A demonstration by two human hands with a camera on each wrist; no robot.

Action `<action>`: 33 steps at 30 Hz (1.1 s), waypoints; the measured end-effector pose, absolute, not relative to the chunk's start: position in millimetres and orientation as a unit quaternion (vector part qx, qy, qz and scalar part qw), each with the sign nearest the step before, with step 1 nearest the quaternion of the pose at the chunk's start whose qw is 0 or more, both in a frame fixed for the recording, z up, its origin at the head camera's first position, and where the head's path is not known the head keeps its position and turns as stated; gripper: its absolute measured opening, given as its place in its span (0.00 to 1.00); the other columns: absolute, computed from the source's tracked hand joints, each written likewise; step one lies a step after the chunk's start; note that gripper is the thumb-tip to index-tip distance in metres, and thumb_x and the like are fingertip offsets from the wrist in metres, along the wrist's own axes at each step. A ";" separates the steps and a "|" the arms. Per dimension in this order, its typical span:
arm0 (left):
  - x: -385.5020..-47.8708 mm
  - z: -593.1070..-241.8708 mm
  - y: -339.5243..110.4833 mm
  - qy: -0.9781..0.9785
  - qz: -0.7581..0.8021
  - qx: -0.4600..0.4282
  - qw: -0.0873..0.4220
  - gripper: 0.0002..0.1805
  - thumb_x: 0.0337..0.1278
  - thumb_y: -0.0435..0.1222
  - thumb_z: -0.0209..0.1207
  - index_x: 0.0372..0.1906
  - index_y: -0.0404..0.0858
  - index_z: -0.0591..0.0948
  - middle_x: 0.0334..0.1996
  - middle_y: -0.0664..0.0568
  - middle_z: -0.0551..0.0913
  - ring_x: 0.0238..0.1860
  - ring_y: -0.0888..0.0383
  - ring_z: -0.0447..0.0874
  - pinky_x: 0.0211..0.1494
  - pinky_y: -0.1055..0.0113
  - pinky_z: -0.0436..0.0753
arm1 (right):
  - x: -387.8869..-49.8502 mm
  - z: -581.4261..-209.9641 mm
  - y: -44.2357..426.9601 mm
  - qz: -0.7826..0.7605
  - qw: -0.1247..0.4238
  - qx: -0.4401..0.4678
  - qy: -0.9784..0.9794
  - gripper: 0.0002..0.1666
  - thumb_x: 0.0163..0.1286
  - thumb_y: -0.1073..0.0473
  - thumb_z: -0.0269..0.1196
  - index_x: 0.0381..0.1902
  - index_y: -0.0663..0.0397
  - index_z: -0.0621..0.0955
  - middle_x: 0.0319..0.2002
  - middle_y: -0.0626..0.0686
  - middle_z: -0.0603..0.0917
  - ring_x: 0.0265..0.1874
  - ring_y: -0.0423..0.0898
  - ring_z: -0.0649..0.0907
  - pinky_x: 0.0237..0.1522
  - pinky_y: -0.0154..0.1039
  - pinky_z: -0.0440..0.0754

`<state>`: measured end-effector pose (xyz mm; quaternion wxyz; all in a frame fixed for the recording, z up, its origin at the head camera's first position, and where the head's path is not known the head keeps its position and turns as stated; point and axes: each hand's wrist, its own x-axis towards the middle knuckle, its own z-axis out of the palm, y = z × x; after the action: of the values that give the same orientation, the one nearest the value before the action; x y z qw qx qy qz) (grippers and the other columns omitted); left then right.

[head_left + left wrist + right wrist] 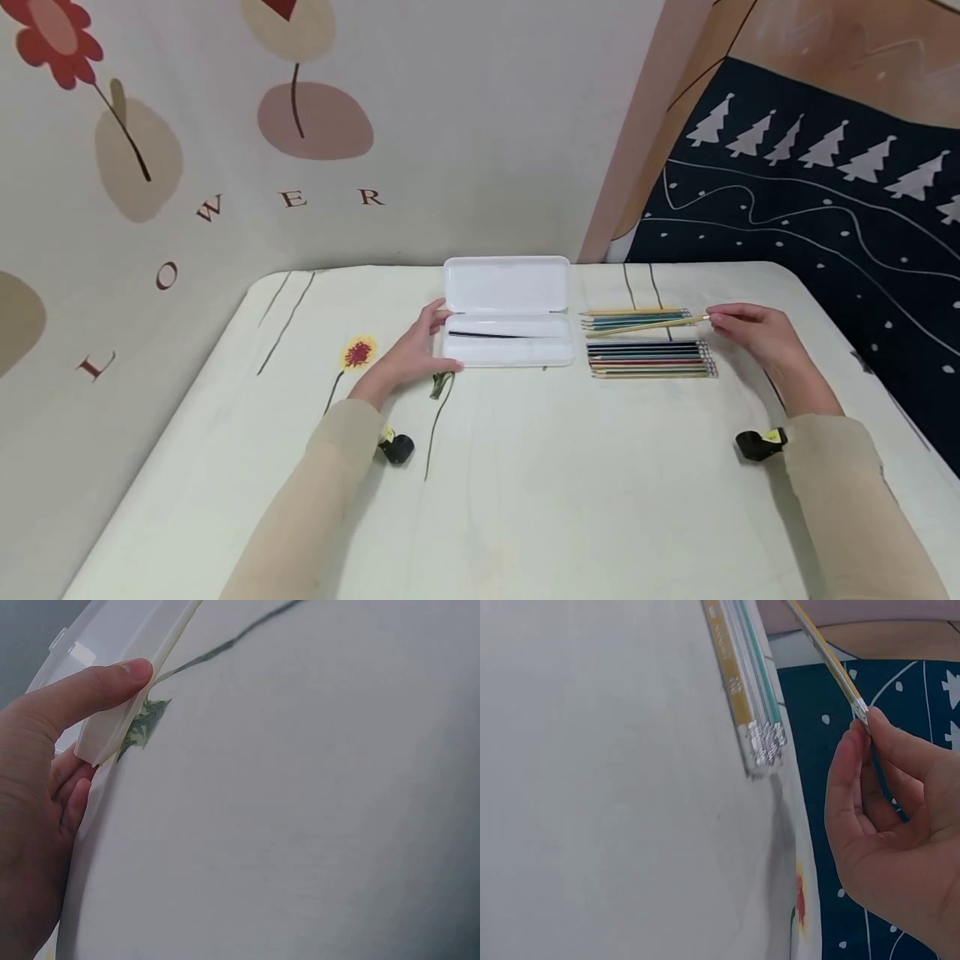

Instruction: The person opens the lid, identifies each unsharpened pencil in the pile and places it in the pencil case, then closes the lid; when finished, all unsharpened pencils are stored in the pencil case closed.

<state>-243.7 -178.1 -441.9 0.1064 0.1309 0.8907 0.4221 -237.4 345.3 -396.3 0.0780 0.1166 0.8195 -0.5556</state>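
A white plastic pencil case (508, 364) lies on the table with its lid (507, 284) raised at the back. A single dark pencil (483, 335) is inside it. My left hand (411, 350) grips the case's left end, its thumb (112, 686) on the front corner and the other fingers partly hidden behind the wall. My right hand (768, 337) pinches a yellow pencil (648, 326) by its silvery end. That pencil slants over a group of pencils (633, 317); in the right wrist view it is raised above the table.
In front of that group lies a second row of pencils (651, 359) in several colours, side by side. The white tablecloth (525, 483) has printed flowers, one yellow and red (359, 352). A patterned wall cloth (465, 167) hangs behind; a dark tree-print cloth (810, 208) is at right.
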 end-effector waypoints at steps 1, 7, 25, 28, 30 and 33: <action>-244.1 -441.8 -178.0 0.890 0.423 0.130 0.108 0.67 0.43 0.45 0.77 0.80 0.47 0.41 0.78 0.49 0.59 0.77 0.45 0.58 0.81 0.47 0.56 | -237.8 -395.5 344.5 -0.562 0.073 0.118 0.816 0.06 0.71 0.50 0.63 0.42 0.30 0.85 0.39 0.27 0.77 0.39 0.21 0.79 0.44 0.18 0.81; -245.6 -442.3 -177.3 0.891 0.421 0.134 0.107 0.67 0.43 0.45 0.77 0.80 0.46 0.40 0.78 0.49 0.59 0.77 0.45 0.58 0.81 0.47 0.56 | -239.6 -388.8 340.1 -0.607 0.048 0.124 0.783 0.05 0.68 0.52 0.66 0.40 0.32 0.86 0.37 0.29 0.80 0.38 0.24 0.83 0.43 0.19 0.83; -243.5 -438.0 -176.9 0.891 0.421 0.129 0.113 0.67 0.43 0.43 0.77 0.80 0.46 0.40 0.78 0.48 0.59 0.78 0.45 0.57 0.81 0.47 0.56 | -248.6 -386.6 317.7 -0.684 0.011 0.142 0.715 0.11 0.61 0.55 0.71 0.43 0.41 0.88 0.37 0.36 0.84 0.38 0.29 0.85 0.42 0.22 0.84; -243.5 -438.4 -176.9 0.892 0.419 0.127 0.113 0.67 0.43 0.44 0.77 0.80 0.47 0.40 0.78 0.48 0.59 0.78 0.45 0.57 0.81 0.47 0.56 | -249.3 -385.6 309.2 -0.668 0.010 0.146 0.730 0.10 0.61 0.53 0.71 0.42 0.38 0.88 0.38 0.35 0.83 0.37 0.28 0.85 0.42 0.21 0.84; -243.6 -438.9 -176.9 0.893 0.418 0.125 0.113 0.67 0.43 0.44 0.77 0.80 0.47 0.40 0.78 0.48 0.59 0.78 0.45 0.57 0.81 0.48 0.56 | -251.1 -386.3 303.8 -0.660 0.010 0.149 0.736 0.10 0.62 0.53 0.71 0.42 0.37 0.88 0.38 0.34 0.83 0.38 0.28 0.84 0.42 0.20 0.83; -243.7 -439.3 -176.9 0.893 0.418 0.124 0.112 0.67 0.44 0.44 0.77 0.80 0.47 0.40 0.78 0.48 0.59 0.78 0.45 0.57 0.81 0.47 0.56 | -254.7 -390.2 297.7 -0.652 0.011 0.139 0.745 0.12 0.64 0.52 0.69 0.46 0.37 0.87 0.39 0.34 0.82 0.39 0.28 0.84 0.44 0.20 0.83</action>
<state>-243.7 -176.9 -439.3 0.1124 0.1244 0.8928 0.4181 -254.7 297.7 -390.2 0.0108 0.1394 0.7455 -0.6517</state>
